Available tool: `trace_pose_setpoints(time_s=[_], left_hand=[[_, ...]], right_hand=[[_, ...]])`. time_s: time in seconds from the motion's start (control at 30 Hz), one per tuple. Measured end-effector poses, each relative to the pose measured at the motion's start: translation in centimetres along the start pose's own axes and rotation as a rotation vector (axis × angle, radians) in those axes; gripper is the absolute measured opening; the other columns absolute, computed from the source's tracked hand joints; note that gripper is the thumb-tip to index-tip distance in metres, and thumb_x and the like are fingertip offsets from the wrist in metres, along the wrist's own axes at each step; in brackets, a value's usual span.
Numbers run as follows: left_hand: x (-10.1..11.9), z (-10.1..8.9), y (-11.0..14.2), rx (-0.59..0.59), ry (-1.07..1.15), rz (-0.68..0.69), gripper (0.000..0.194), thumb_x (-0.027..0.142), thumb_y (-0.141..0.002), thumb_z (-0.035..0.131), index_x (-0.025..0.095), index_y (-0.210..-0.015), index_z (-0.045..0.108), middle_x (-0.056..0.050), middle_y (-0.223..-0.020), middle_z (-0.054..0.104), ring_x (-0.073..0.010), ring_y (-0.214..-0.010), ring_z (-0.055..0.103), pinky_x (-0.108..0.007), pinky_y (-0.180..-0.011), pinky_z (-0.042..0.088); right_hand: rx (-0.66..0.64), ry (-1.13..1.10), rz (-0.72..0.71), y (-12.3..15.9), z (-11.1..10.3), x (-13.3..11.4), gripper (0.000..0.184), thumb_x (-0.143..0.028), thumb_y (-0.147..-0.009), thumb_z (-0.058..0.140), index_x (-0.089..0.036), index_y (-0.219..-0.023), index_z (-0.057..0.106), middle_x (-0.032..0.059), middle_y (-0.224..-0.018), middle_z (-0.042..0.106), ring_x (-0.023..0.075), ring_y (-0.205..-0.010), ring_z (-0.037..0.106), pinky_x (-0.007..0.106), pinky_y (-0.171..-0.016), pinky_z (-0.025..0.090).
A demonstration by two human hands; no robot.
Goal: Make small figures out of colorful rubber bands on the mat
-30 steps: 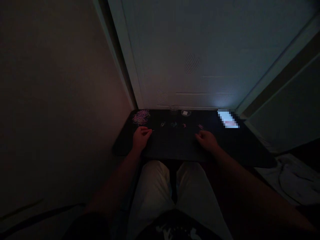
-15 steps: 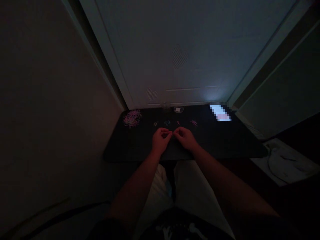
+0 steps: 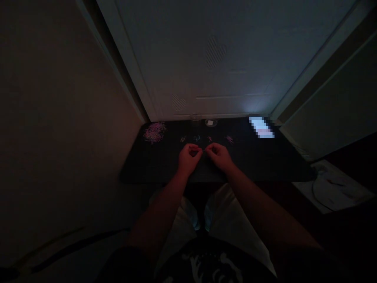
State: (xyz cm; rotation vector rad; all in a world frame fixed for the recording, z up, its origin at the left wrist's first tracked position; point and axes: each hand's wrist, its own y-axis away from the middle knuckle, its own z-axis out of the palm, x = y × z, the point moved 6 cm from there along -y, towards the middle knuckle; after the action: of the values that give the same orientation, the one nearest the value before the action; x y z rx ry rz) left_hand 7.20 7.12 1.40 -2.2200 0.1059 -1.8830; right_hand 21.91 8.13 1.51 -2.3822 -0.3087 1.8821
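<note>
Above the dark table my left hand [image 3: 189, 158] and my right hand [image 3: 218, 155] face each other, fingertips a small gap apart. Both are closed in a pinch. A tiny thin thing seems to show between the fingertips, too small and dim to name. Just beyond the hands lies a row of small heaps of thin coloured pieces: a pale yellowish heap [image 3: 183, 139], a bluish heap [image 3: 197, 138], a small pink heap [image 3: 209, 138] and a pink-purple heap [image 3: 230, 139]. A larger tangled pile of pink and purple pieces [image 3: 154, 132] sits at the table's left end.
At the back edge of the table [image 3: 259, 165] stand a clear round container [image 3: 195, 119] and a clear dish [image 3: 211, 123] with a white square in it. A lit, blurred-out screen [image 3: 262, 127] lies at the back right. A white door [image 3: 182, 59] rises behind. The room is dim.
The view has tilted slightly, so the table sits higher in the picture. My hands keep their pinch close together, and the heaps have not visibly changed. My knees have moved apart.
</note>
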Motion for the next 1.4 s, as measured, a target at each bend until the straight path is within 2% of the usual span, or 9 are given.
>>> trace_pose_setpoints(time_s=[1.03, 1.4], left_hand=[[-0.05, 0.02, 0.05, -0.025, -0.042, 0.034, 0.024, 0.021, -0.067, 0.067, 0.016, -0.089, 0.056, -0.005, -0.084, 0.067, -0.0145, -0.077, 0.063, -0.028, -0.07, 0.047], [0.19, -0.04, 0.16, -0.024, -0.035, 0.01, 0.024, 0.02, -0.066, 0.067, 0.017, -0.088, 0.058, -0.004, -0.082, 0.067, -0.0144, -0.076, 0.063, -0.028, -0.069, 0.047]], right_hand=[[0.027, 0.026, -0.039, -0.03, -0.06, -0.34, 0.01, -0.028, -0.069, 0.055, -0.018, -0.071, 0.053, -0.0025, -0.059, 0.05, 0.0101, -0.054, 0.045, 0.024, -0.052, 0.035], [-0.028, -0.009, -0.031, -0.06, 0.31, 0.14, 0.013, -0.031, -0.071, 0.054, -0.018, -0.072, 0.052, -0.0023, -0.061, 0.049, 0.0099, -0.054, 0.044, 0.023, -0.051, 0.035]])
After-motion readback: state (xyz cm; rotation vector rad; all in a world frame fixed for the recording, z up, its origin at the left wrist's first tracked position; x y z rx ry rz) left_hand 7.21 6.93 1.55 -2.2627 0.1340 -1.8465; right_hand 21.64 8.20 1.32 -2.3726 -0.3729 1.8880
